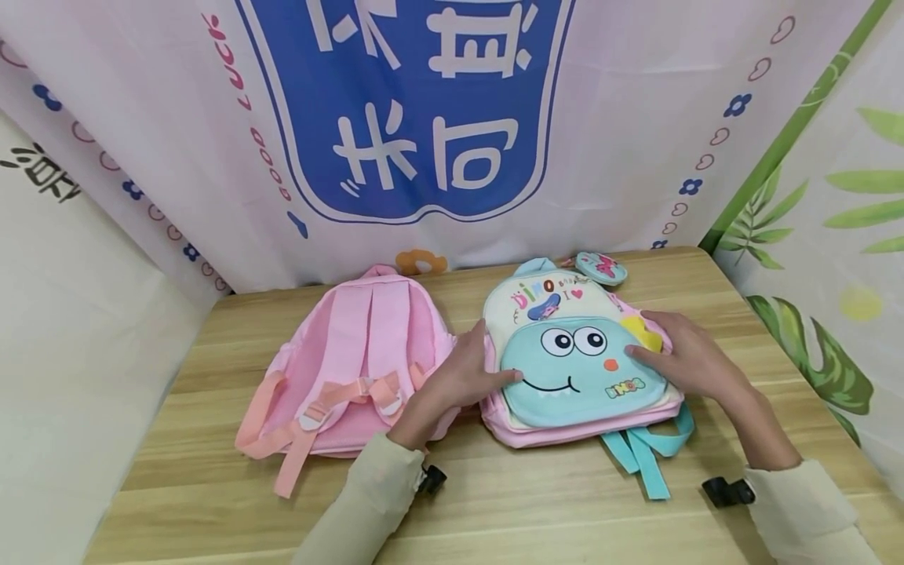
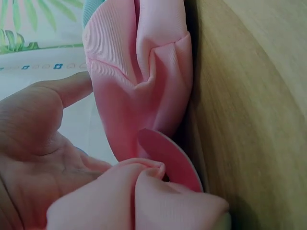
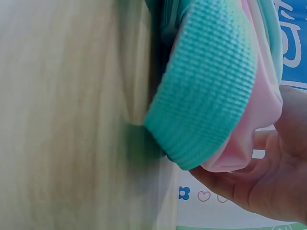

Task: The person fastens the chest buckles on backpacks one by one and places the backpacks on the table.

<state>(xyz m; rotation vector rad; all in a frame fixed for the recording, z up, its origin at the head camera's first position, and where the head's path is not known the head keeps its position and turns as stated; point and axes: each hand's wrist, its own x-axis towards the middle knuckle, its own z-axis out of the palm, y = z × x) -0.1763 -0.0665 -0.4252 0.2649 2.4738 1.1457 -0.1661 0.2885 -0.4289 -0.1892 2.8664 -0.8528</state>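
A backpack with a teal dinosaur-face pocket [image 1: 586, 369], cream top and pink sides lies front up on the table. My left hand [image 1: 462, 373] holds its left side, thumb on the front pocket. On the opposite side, my right hand [image 1: 688, 353] grips the edge near the yellow spikes, thumb on the face. In the right wrist view, fingers reach around the pink side [image 3: 244, 139] beside a teal strap [image 3: 206, 86]. The left fingertips are partly hidden behind pink fabric [image 2: 129, 110]. Left of my left hand is a pink backpack [image 1: 353, 353], straps up.
The backpacks lie side by side on a wooden table [image 1: 523, 502]. A small round teal pouch [image 1: 602, 268] hangs at the dinosaur backpack's top. Teal straps [image 1: 646, 451] trail toward the front. A printed curtain [image 1: 621, 141] stands behind the table.
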